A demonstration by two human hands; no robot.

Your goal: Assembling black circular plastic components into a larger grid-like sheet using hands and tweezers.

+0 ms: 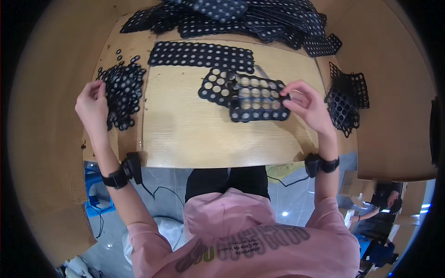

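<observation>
Ring-detaching seems under way: the right hand (308, 105) pinches the right edge of the black perforated sheet (260, 97) mid-counter (194, 134), while the left hand (92, 103), curled beside loose black rings (125, 90), grip unclear, likely must reach across next.

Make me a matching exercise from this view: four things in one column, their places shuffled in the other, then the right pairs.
Things
1. Left hand
2. Right hand
3. Heap of perforated black sheets
4. Black mesh scraps

Places
A. At the far side of the table
B. At the right edge of a large-holed black sheet
C. Farthest right of the four
D. At the left side of the loose black rings

Pairs: 1-D, 2-B, 3-A, 4-C
</observation>
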